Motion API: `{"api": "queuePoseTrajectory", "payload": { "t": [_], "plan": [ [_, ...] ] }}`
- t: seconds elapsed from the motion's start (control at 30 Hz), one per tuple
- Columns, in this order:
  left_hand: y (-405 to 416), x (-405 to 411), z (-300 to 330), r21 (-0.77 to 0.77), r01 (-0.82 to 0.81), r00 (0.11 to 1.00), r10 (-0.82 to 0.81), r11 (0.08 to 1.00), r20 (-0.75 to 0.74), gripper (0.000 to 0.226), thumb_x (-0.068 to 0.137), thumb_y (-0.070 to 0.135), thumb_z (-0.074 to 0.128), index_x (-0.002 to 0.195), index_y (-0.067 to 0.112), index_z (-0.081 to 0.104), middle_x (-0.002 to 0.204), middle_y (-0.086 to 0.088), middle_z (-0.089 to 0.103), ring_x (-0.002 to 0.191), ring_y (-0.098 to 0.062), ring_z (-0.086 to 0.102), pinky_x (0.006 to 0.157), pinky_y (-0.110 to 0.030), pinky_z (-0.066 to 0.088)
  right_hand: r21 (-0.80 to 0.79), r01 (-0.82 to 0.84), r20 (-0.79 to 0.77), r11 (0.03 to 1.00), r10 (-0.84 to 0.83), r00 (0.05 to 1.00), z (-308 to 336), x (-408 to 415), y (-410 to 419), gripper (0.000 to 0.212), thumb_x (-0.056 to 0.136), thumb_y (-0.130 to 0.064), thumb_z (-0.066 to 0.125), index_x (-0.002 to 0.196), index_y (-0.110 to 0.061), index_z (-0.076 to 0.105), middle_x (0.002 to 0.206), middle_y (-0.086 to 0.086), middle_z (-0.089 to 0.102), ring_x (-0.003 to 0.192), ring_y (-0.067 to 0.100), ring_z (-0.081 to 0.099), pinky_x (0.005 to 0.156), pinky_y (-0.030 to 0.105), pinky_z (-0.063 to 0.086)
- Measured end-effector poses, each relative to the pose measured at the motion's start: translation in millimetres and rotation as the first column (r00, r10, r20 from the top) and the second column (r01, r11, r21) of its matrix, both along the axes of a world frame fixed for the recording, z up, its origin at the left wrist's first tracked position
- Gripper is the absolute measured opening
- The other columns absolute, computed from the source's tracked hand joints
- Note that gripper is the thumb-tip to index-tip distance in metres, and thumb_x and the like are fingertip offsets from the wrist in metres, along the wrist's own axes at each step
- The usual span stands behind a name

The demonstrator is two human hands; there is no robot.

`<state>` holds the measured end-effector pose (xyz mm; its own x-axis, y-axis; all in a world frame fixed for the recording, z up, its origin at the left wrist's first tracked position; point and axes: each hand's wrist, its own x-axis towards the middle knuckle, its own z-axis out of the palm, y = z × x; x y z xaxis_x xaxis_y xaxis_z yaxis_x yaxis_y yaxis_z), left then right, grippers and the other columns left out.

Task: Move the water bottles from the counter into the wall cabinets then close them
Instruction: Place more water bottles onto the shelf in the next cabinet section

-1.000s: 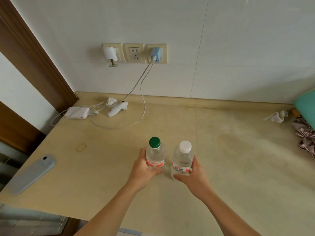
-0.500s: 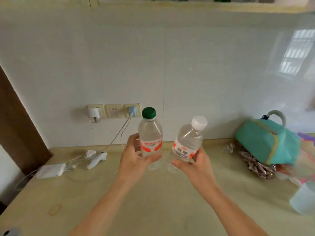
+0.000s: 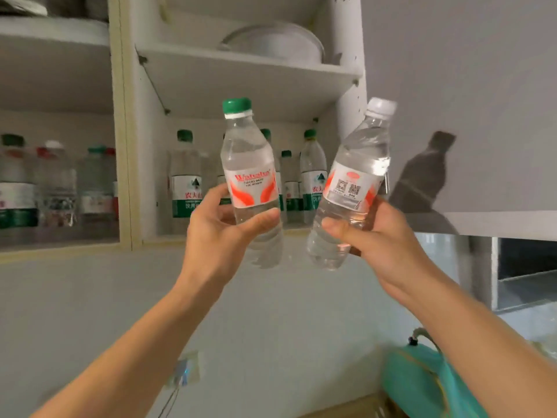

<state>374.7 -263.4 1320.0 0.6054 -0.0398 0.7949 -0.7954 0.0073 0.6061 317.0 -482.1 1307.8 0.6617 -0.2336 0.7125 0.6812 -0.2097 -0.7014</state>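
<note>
Left hand (image 3: 223, 233): grips green-cap bottle (image 3: 250, 176), upright. Right hand (image 3: 379, 239): grips white-cap bottle (image 3: 352, 182), tilted toward 1 o'clock. Both raised before open cabinet (image 3: 241, 73); stored bottles (image 3: 187, 176) at 9 o'clock.

The lower cabinet shelf (image 3: 211, 238) bears upright green-capped bottles (image 3: 185, 176) side by side; the upper shelf (image 3: 241, 66) carries a pale bowl (image 3: 274, 45).

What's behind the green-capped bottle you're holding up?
Behind the green-capped clear bottle in the left hand, green-labelled water bottles stand on the open white cabinet's lower shelf. It and the hand cover some, so their count stays unclear.
</note>
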Motion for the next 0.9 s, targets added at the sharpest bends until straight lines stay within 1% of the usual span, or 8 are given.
{"api": "queuePoseTrajectory", "payload": {
  "t": [0.17,0.3,0.37,0.43,0.57,0.7,0.8,0.9],
  "plan": [
    [-21.4,24.7,56.0,0.022,-0.048,0.998,0.047,0.999,0.048,0.055,0.073,0.039,0.090,0.120,0.030,0.064,0.101,0.009,0.078,0.090,-0.010,0.075,0.080,-0.040,0.060,-0.047,0.082,0.053,0.995,-0.080,0.995,64.1,24.9,-18.7,0.046,0.079,-0.018,0.086,0.119,-0.029,0.066,0.102,-0.017,0.077,0.091,-0.002,0.072,0.076,0.018,0.053],
    [-39.9,58.6,68.2,0.011,-0.169,0.984,0.169,0.986,-0.052,0.059,0.072,0.039,0.090,0.122,0.028,0.061,0.097,0.012,0.073,0.086,-0.007,0.070,0.076,-0.033,0.058,-0.081,0.134,-0.042,0.988,-0.137,0.990,81.8,66.8,-30.7,0.050,0.079,-0.020,0.086,0.122,-0.028,0.062,0.105,-0.011,0.074,0.096,0.006,0.070,0.089,0.034,0.055],
    [-48.1,75.3,64.3,0.036,-0.204,0.971,0.207,0.978,-0.118,0.059,0.074,0.038,0.088,0.124,0.027,0.058,0.092,0.016,0.066,0.080,-0.001,0.064,0.063,-0.023,0.047,-0.115,0.164,-0.101,0.980,-0.176,0.979,80.4,89.0,-35.7,0.054,0.079,-0.021,0.086,0.125,-0.026,0.060,0.109,-0.009,0.072,0.102,0.012,0.068,0.097,0.042,0.053],
    [-53.7,93.1,59.5,0.035,-0.234,0.958,0.237,0.972,-0.162,0.052,0.077,0.039,0.085,0.121,0.027,0.059,0.090,0.019,0.061,0.079,0.002,0.059,0.058,-0.020,0.037,-0.147,0.212,-0.130,0.966,-0.231,0.964,75.7,110.8,-43.2,0.055,0.079,-0.028,0.086,0.125,-0.028,0.058,0.108,-0.011,0.070,0.099,0.011,0.066,0.093,0.040,0.053],
    [-61.6,121.6,62.1,0.034,-0.268,0.944,0.270,0.963,-0.187,0.029,0.078,0.044,0.083,0.097,0.034,0.064,0.091,0.018,0.067,0.078,0.003,0.059,0.059,-0.018,0.039,-0.137,0.249,-0.142,0.959,-0.268,0.953,70.3,143.4,-61.2,0.050,0.082,-0.040,0.081,0.125,-0.035,0.054,0.107,-0.015,0.068,0.097,0.008,0.065,0.089,0.039,0.054],
    [-77.3,143.3,63.4,0.135,-0.241,0.948,0.263,0.961,-0.180,0.042,0.082,0.048,0.078,0.117,0.033,0.060,0.098,0.018,0.062,0.086,0.001,0.056,0.076,-0.028,0.046,-0.167,0.328,-0.106,0.930,-0.348,0.932,65.2,164.3,-66.1,0.050,0.088,-0.043,0.074,0.131,-0.032,0.051,0.115,-0.011,0.065,0.101,0.011,0.064,0.084,0.036,0.054],
    [-91.9,156.8,63.3,0.195,-0.187,0.954,0.226,0.963,-0.198,0.041,0.087,0.051,0.073,0.121,0.036,0.056,0.097,0.021,0.057,0.085,0.005,0.050,0.066,-0.021,0.039,-0.180,0.428,-0.038,0.886,-0.441,0.897,56.1,176.1,-64.2,0.068,0.091,-0.043,0.070,0.148,-0.024,0.037,0.134,-0.004,0.058,0.123,0.021,0.058,0.101,0.045,0.051],
    [-105.6,167.8,68.0,0.239,-0.115,0.960,0.170,0.964,-0.222,0.038,0.088,0.051,0.071,0.121,0.038,0.055,0.102,0.020,0.059,0.088,0.004,0.051,0.076,-0.026,0.041,-0.258,0.590,0.021,0.765,-0.606,0.795,47.9,185.1,-60.2,0.087,0.094,-0.048,0.063,0.160,-0.017,0.015,0.150,0.008,0.046,0.130,0.028,0.054,0.098,0.045,0.052]
  ]
}}
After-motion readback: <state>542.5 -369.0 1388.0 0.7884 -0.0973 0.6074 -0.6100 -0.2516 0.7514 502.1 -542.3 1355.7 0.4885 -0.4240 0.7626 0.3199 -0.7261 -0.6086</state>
